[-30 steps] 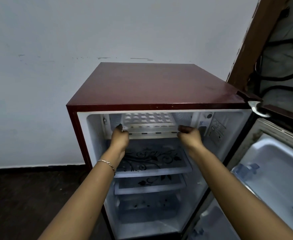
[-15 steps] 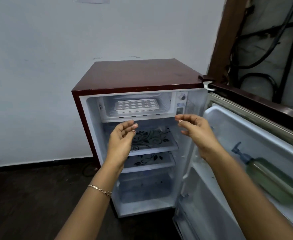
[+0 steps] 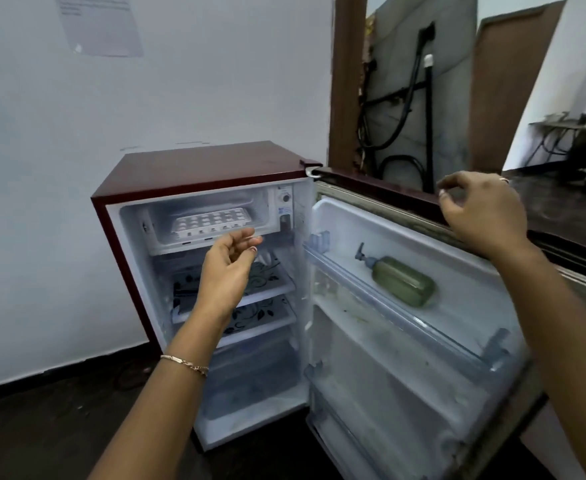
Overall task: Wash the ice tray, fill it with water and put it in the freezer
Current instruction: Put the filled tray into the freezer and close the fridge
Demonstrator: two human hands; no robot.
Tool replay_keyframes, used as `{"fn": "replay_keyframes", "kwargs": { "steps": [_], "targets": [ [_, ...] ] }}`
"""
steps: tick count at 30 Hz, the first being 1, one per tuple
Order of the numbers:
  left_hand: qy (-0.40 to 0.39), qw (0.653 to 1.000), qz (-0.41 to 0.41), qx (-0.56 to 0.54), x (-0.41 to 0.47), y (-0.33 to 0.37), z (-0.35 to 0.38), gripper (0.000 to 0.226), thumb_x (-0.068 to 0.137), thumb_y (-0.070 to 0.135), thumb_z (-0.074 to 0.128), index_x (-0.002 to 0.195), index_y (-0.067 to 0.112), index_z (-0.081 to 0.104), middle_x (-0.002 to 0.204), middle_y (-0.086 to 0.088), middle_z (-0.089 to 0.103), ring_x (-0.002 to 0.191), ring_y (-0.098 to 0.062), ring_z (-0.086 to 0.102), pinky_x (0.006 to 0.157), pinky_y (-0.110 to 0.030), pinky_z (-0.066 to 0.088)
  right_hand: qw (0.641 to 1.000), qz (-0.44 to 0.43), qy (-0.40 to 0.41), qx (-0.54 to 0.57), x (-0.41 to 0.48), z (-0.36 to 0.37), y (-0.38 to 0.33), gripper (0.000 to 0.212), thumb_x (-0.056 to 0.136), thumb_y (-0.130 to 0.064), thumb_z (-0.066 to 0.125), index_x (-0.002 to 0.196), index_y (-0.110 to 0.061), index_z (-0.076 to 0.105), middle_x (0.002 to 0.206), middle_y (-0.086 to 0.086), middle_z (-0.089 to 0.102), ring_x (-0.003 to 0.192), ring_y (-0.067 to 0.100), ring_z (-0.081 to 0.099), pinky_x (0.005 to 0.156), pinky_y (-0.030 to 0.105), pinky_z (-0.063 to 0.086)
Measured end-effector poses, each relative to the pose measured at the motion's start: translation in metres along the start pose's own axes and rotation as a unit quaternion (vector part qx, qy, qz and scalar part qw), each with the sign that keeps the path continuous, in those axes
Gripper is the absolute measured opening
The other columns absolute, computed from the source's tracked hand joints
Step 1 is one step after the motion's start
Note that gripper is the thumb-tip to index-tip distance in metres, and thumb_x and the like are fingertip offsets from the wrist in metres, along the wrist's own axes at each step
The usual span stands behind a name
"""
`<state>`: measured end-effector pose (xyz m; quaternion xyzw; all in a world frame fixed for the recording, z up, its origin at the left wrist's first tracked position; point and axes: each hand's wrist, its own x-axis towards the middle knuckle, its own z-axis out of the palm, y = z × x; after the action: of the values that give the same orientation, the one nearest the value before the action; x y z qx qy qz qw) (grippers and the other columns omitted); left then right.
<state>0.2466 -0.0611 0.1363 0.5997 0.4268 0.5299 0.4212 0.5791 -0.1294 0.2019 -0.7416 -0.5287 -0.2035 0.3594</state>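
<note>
A white ice tray [image 3: 211, 221] lies flat in the freezer compartment [image 3: 153, 233] at the top of a small maroon fridge [image 3: 201, 164] whose door [image 3: 402, 306] stands wide open to the right. My left hand [image 3: 227, 271] hovers in front of the shelves just below the freezer, fingers loosely curled, holding nothing. My right hand [image 3: 482, 209] rests over the top edge of the open door, fingers loosely bent; I cannot tell whether they grip the edge.
A green pump bottle [image 3: 402, 280] lies in the door's upper rack. Two glass shelves with black floral print [image 3: 270, 278] sit below the freezer. A white wall stands behind, a wooden door frame [image 3: 345, 81] and cables to the right, dark floor below.
Both hands let go of the ice tray and drew back from the freezer. My view pulled away. My right hand moved right, up to the top edge of the open door.
</note>
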Motion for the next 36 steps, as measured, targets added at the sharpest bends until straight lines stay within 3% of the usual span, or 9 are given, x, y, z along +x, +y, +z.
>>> {"fn": "replay_keyframes", "kwargs": {
  "steps": [3,6,14,18,21,24,27,32,36],
  "targets": [
    [-0.012,1.000,0.000,-0.001,-0.022,0.011,0.010,0.030,0.096,0.003,0.050,0.119,0.019,0.059,0.112,0.006,0.069,0.107,-0.001,0.062,0.089,-0.019,0.048,0.994,0.032,-0.084,-0.056,-0.006,-0.019,0.025,0.026,0.091,-0.038,0.055,0.107,-0.024,0.069,0.108,0.008,0.070,0.105,0.034,0.060,0.088,0.042,0.048],
    [-0.026,1.000,-0.008,0.006,-0.051,0.024,0.021,0.030,0.096,0.004,0.051,0.120,0.020,0.058,0.111,0.006,0.069,0.107,-0.002,0.061,0.090,-0.021,0.048,0.989,0.045,-0.137,-0.025,-0.011,-0.036,0.037,0.027,0.093,-0.041,0.053,0.112,-0.029,0.069,0.114,0.003,0.069,0.107,0.028,0.060,0.082,0.036,0.048],
    [-0.025,0.999,-0.002,0.043,-0.096,0.058,0.037,0.028,0.096,0.006,0.051,0.120,0.021,0.057,0.110,0.008,0.068,0.106,-0.003,0.061,0.087,-0.019,0.048,0.981,0.017,-0.191,-0.017,-0.007,-0.051,0.038,0.028,0.094,-0.038,0.054,0.114,-0.025,0.069,0.115,0.005,0.067,0.106,0.026,0.059,0.081,0.033,0.049],
    [-0.005,0.999,0.011,0.047,-0.101,0.072,0.046,0.029,0.096,0.006,0.051,0.119,0.022,0.057,0.110,0.007,0.068,0.093,0.002,0.062,0.067,-0.007,0.048,0.975,-0.019,-0.219,-0.027,-0.004,-0.058,0.038,0.029,0.093,-0.040,0.056,0.111,-0.022,0.070,0.110,0.008,0.069,0.102,0.028,0.061,0.081,0.034,0.049],
    [0.007,0.999,0.012,0.046,-0.104,0.077,0.054,0.029,0.096,0.006,0.051,0.120,0.022,0.056,0.108,0.008,0.068,0.085,0.005,0.061,0.061,-0.003,0.046,0.967,-0.054,-0.248,-0.036,0.001,-0.063,0.033,0.028,0.091,-0.043,0.059,0.103,-0.022,0.072,0.103,0.006,0.070,0.096,0.025,0.062,0.077,0.032,0.050],
    [0.017,0.999,0.013,0.047,-0.105,0.078,0.060,0.028,0.096,0.007,0.051,0.117,0.025,0.056,0.109,0.008,0.068,0.096,0.003,0.062,0.064,-0.006,0.046,0.954,-0.097,-0.280,-0.043,0.009,-0.064,0.023,0.030,0.087,-0.047,0.063,0.097,-0.020,0.074,0.098,0.003,0.070,0.094,0.023,0.062,0.071,0.028,0.044],
    [0.030,0.998,0.010,0.052,-0.108,0.077,0.063,0.029,0.096,0.006,0.051,0.119,0.023,0.057,0.110,0.008,0.068,0.103,0.000,0.061,0.072,-0.012,0.044,0.943,-0.131,-0.306,-0.028,0.013,-0.063,0.010,0.031,0.085,-0.047,0.066,0.094,-0.018,0.074,0.093,0.003,0.071,0.090,0.021,0.063,0.075,0.030,0.048],
    [0.060,0.996,0.013,0.063,-0.112,0.075,0.056,0.029,0.095,0.006,0.051,0.118,0.023,0.059,0.108,0.009,0.069,0.104,0.000,0.061,0.077,-0.014,0.045,0.924,-0.200,-0.325,0.029,0.016,-0.056,-0.007,0.019,0.088,-0.029,0.068,0.097,-0.015,0.076,0.095,0.002,0.073,0.092,0.021,0.065,0.083,0.032,0.051],
    [0.088,0.994,0.004,0.067,-0.118,0.070,0.049,0.025,0.094,0.005,0.053,0.110,0.023,0.061,0.107,0.007,0.070,0.104,-0.002,0.062,0.093,-0.021,0.047,0.910,-0.260,-0.318,0.060,0.014,-0.043,-0.026,0.019,0.087,-0.024,0.069,0.098,-0.012,0.077,0.095,0.005,0.074,0.091,0.022,0.066,0.084,0.030,0.051]
  ]
}}
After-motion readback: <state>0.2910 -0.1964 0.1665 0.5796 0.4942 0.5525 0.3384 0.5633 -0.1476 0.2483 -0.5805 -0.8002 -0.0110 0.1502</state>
